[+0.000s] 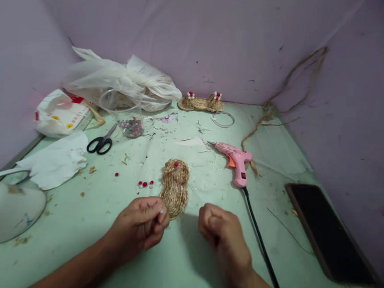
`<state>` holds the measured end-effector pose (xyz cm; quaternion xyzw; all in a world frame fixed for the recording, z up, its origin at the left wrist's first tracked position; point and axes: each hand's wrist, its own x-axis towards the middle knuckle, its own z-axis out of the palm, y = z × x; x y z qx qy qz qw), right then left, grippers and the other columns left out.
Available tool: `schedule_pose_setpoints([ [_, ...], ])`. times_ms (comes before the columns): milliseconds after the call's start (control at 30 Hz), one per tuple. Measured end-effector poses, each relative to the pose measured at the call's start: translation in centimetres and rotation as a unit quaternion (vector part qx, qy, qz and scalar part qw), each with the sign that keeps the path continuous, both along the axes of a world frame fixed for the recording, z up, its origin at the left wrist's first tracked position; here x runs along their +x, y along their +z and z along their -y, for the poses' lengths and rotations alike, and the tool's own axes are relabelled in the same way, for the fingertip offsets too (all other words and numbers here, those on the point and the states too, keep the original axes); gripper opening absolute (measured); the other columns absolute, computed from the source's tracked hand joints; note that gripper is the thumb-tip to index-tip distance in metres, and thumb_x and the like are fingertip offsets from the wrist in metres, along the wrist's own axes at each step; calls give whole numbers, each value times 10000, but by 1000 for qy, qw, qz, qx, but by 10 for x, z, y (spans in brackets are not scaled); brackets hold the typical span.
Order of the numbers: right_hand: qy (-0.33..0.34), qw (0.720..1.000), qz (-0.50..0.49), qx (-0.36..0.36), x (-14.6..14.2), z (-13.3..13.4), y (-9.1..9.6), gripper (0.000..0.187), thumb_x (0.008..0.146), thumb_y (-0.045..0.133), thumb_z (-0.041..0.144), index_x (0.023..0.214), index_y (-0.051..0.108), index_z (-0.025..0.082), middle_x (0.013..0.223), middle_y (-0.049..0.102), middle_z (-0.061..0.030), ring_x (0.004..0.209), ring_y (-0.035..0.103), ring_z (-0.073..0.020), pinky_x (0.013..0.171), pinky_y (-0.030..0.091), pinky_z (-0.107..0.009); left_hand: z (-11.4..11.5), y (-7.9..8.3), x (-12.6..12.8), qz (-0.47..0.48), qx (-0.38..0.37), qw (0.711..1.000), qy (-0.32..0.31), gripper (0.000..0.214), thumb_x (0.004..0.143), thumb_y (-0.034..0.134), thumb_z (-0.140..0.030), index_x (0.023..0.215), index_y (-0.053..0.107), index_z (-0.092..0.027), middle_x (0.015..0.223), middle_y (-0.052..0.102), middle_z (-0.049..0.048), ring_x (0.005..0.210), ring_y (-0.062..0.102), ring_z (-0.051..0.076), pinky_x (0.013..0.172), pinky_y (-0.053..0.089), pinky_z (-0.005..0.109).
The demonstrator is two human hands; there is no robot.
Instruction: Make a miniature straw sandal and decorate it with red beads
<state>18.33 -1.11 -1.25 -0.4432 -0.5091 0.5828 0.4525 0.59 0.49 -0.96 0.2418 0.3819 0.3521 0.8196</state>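
Observation:
A small woven jute sole (pixel 175 187) with one red bead at its far end lies flat on the green table (pixel 182 259). My left hand (pixel 141 224) rests just left of its near end, fingers pinched on something small and pale, perhaps a bead. My right hand (pixel 219 231) sits to the right of the sole, curled into a loose fist with nothing visible in it. A few red and white beads (pixel 145 184) lie left of the sole.
A pink glue gun (pixel 236 159) with a black cord lies right of centre. Black scissors (pixel 100 144), a cup of beads (pixel 132 126), plastic bags (pixel 116 83) and paper stand at the left. A finished woven sandal (pixel 200 102), jute cord (pixel 283 102) and a dark phone (pixel 325 232) lie further off.

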Motion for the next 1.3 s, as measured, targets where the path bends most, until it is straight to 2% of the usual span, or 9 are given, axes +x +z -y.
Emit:
schedule_pose_setpoints([
  [100, 208, 970, 63, 112, -13, 12, 0, 307, 813, 456, 345, 547, 514, 204, 484, 448, 50, 397, 375, -75, 406, 310, -198, -7, 4, -7, -20, 1, 999, 45, 317, 675, 685, -360, 555, 500, -133, 485, 463, -38, 301, 351, 18, 327, 137, 159],
  [167, 243, 950, 82, 178, -15, 13, 4, 239, 808, 509, 389, 724, 641, 209, 588, 598, 28, 424, 487, -85, 444, 388, -195, -11, 7, -12, -40, 9, 996, 78, 306, 657, 698, -349, 557, 506, -132, 489, 465, -39, 307, 361, 21, 337, 136, 164],
  [300, -58, 959, 213, 179, 16, -9, 17, 297, 856, 473, 278, 609, 618, 198, 537, 608, 7, 477, 557, -109, 492, 431, -207, -16, 9, -21, -75, 33, 990, 118, 297, 638, 716, -350, 567, 524, -135, 497, 473, -36, 335, 384, 32, 358, 159, 172],
  [400, -290, 865, 399, 93, 56, -38, 24, 264, 781, 556, 411, 907, 655, 201, 758, 690, -43, 598, 614, -176, 561, 448, -280, -17, 4, -24, -99, 40, 986, 129, 306, 644, 719, -374, 575, 537, -139, 503, 479, -33, 357, 381, 32, 371, 170, 172],
  [533, -227, 775, 586, -76, 84, -66, 19, 469, 715, 500, 630, 749, 668, 193, 712, 687, -103, 666, 623, -301, 532, 375, -336, -16, -3, -24, -127, 43, 982, 132, 347, 630, 728, -434, 575, 549, -141, 489, 473, -35, 365, 360, 29, 378, 167, 167],
  [767, -247, 867, 411, -136, 76, -83, 2, 112, 572, 620, 303, 614, 592, 204, 470, 516, -17, 552, 564, -238, 475, 371, -303, -20, -1, -23, -131, 19, 984, 122, 319, 628, 729, -432, 638, 597, -141, 521, 509, -38, 377, 346, 17, 384, 154, 162],
  [1033, -151, 975, 107, -122, 68, -62, 17, 342, 625, 665, 310, 933, 603, 175, 886, 630, -57, 624, 544, -131, 479, 442, -214, -21, -5, -24, -146, 13, 982, 123, 355, 594, 759, -433, 609, 560, -140, 507, 487, -57, 363, 313, 7, 389, 128, 166],
  [1167, -82, 993, 51, -60, 64, -42, 12, 367, 762, 616, 446, 1028, 619, 193, 702, 590, -22, 546, 434, -112, 468, 375, -205, -24, -8, -24, -204, 23, 970, 128, 368, 560, 775, -446, 661, 619, -128, 508, 499, -51, 365, 313, 10, 385, 148, 165],
  [1300, -134, 988, 54, -45, 61, -25, 1, 337, 776, 610, 463, 1019, 619, 230, 811, 611, -36, 586, 461, -125, 531, 401, -223, -28, -10, -23, -229, 40, 963, 136, 379, 556, 776, -453, 703, 645, -128, 524, 522, -44, 366, 334, 13, 382, 175, 163],
])
